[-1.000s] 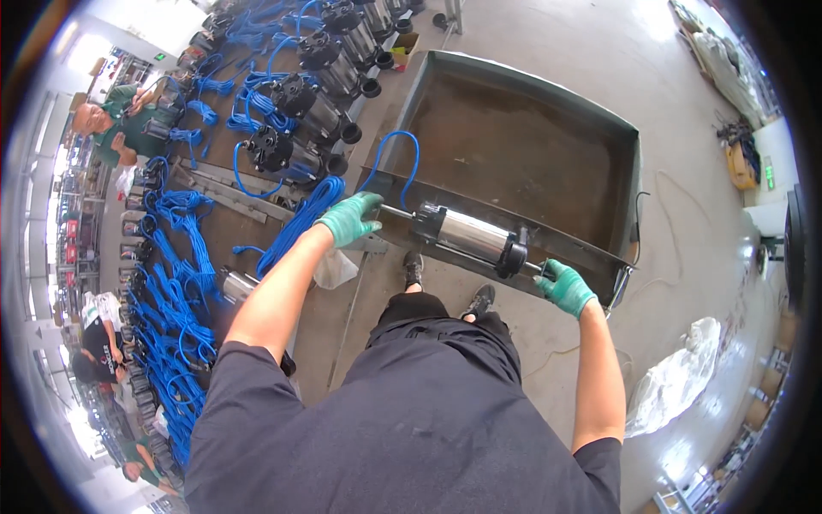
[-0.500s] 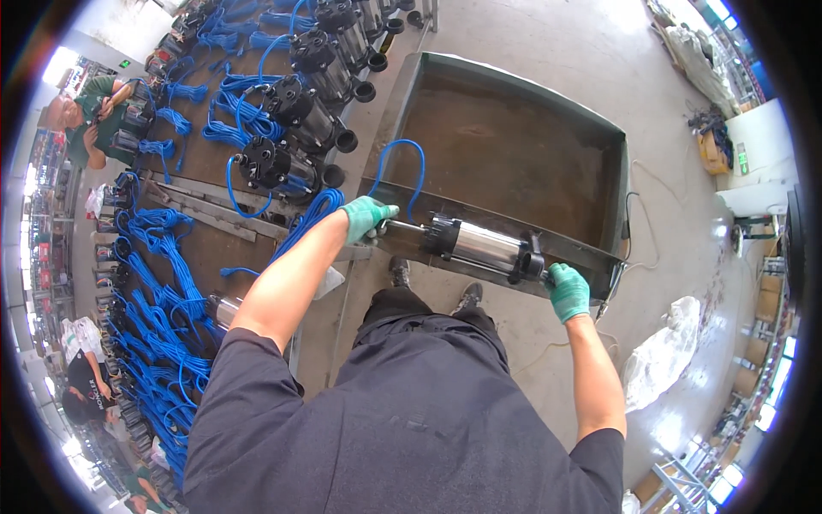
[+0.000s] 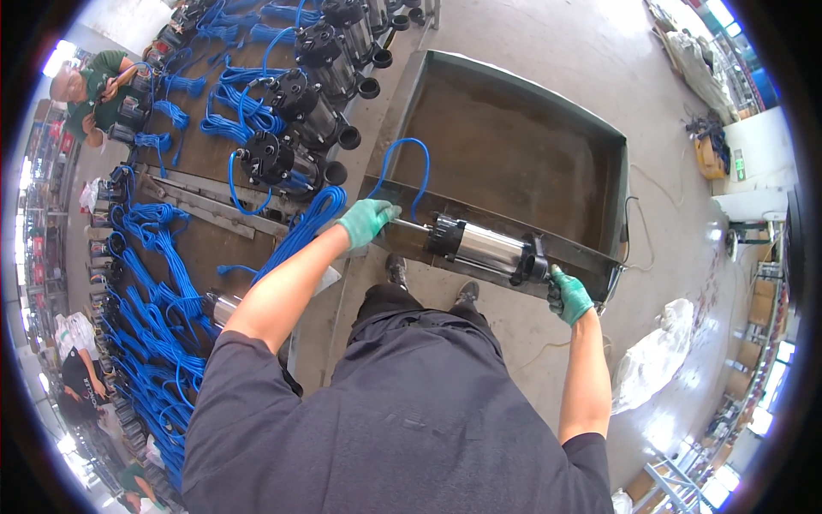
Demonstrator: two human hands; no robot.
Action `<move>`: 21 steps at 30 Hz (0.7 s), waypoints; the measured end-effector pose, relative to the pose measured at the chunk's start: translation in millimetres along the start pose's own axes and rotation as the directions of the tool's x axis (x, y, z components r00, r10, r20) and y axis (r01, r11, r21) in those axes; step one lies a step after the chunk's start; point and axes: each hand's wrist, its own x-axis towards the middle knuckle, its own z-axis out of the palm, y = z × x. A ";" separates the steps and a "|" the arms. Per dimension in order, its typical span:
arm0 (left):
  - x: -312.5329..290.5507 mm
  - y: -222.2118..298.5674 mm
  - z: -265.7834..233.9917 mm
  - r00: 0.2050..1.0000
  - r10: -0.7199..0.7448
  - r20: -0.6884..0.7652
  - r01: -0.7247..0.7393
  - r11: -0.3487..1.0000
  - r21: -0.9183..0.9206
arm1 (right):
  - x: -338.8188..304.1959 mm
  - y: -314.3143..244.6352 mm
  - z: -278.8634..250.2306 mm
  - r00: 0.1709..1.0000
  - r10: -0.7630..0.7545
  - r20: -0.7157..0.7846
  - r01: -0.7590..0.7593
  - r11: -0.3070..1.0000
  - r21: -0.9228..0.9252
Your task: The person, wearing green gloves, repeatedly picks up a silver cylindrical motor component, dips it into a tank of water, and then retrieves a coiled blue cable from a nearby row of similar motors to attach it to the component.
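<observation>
A submersible pump with a shiny metal barrel and black ends lies on its side along the near ledge of a dark metal tank. My left hand, in a green glove, is closed round a thin metal rod that reaches to the pump's left black end. Whatever part of the rod sits inside my fist is hidden. At the pump's right end my right hand, gloved alike, has its fingers curled against the black end piece. A blue cable loops up behind my left hand over the tank's edge.
On a bench to the left stand several similar pumps beside bundled blue cables. A person in a green shirt works at its far side. White plastic sheeting lies on the floor at right.
My right hand has turned a little and shifted slightly down at the pump's end. The left hand keeps its hold on the rod, and the pump stays on the ledge.
</observation>
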 end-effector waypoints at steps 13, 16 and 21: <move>-26.2 -8.3 -8.7 0.981 0.188 0.037 -0.191 0.975 0.109 | -5.8 13.8 -3.3 0.892 -0.350 0.286 0.231 0.897 0.376; -2.6 -15.6 -18.1 0.996 0.065 0.069 -0.068 0.997 0.034 | -9.2 1.2 -7.6 0.930 -0.245 0.274 0.159 0.940 0.301; -3.4 11.7 -25.0 0.954 0.209 0.216 -0.255 0.942 0.218 | -21.8 -16.7 -0.3 0.919 -0.245 0.308 0.222 0.969 0.108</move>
